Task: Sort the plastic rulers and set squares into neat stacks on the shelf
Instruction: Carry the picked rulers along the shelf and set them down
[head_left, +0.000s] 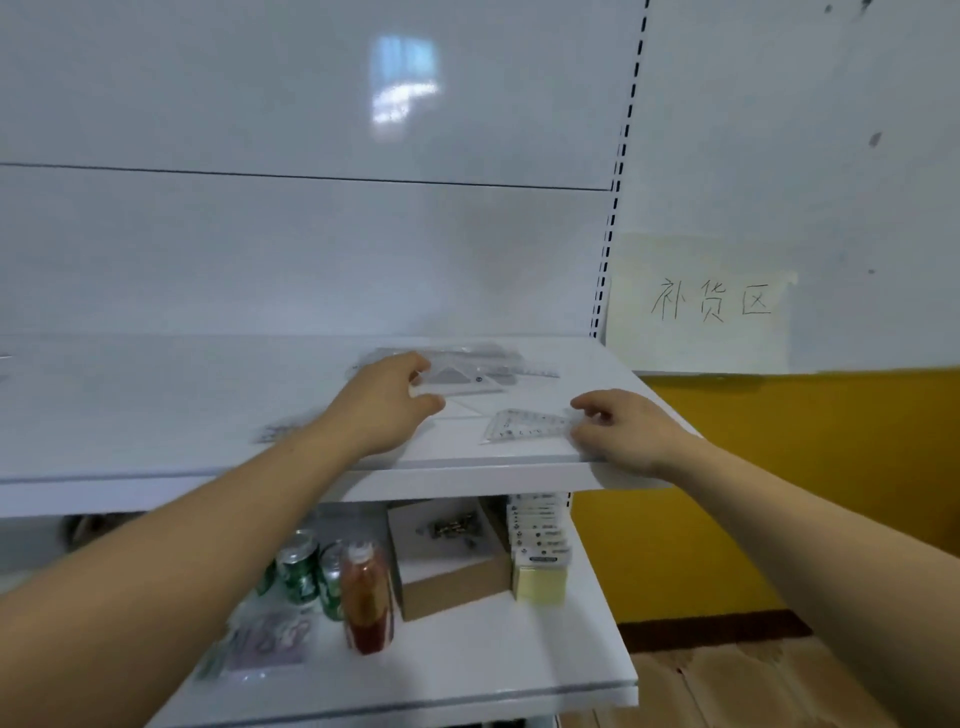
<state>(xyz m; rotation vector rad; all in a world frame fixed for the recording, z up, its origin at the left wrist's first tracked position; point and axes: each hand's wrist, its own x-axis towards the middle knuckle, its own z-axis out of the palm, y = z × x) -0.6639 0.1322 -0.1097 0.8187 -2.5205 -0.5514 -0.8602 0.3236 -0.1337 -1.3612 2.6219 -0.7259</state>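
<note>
Head view: both bare forearms are reaching over the front edge of the white upper shelf (156, 395). The left hand (382, 402) is lying palm down on the shelf with the thumb spread from the fingers, partly open; its fingertips are resting on the near edge of a loose pile of clear rulers and set squares (457, 371) lying toward the back of the shelf, and nothing is clamped in it. The right hand (621, 428) is sitting at the shelf's right front corner with thumb and forefinger drawn close together, pinching or touching the right tip of a single clear set square (524, 426); whether the tip is actually gripped cannot be told through the blur. This set square is lying flat near the front edge, apart from the pile and between the two hands. A further faint clear piece (278, 432) is lying beside the left wrist. On the lower shelf (467, 670) green cans (298, 569), a red-filled bottle (366, 597), a cardboard box (449, 556) and a row of white packets (540, 535) are standing. A paper sign (698, 306) with handwritten characters is hanging on the wall at right.
</note>
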